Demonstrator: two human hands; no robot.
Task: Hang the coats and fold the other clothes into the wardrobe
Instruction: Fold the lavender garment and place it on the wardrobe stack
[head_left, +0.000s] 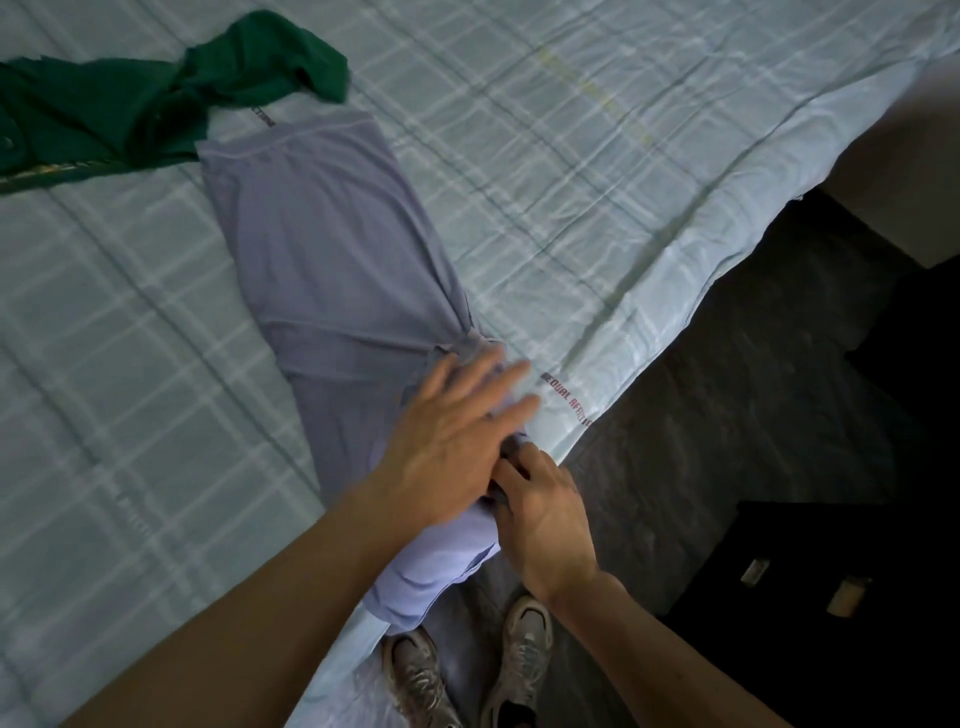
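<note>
A lavender garment (332, 249) lies lengthwise on the pale checked bed (545, 171), folded narrow, its near end bunched at the bed's edge. My left hand (452, 441) lies flat on that near end with fingers spread, a little blurred. My right hand (540, 514) is beside it at the bed's edge, its fingers pinching a fold of the lavender cloth. A crumpled green garment (156, 98) lies at the far left of the bed, just touching the lavender one's far end.
The bed's edge runs diagonally from lower middle to upper right. Dark floor (727, 415) lies to the right, with a black piece of furniture (831, 597) at lower right. My two grey shoes (467, 670) stand by the bed's edge.
</note>
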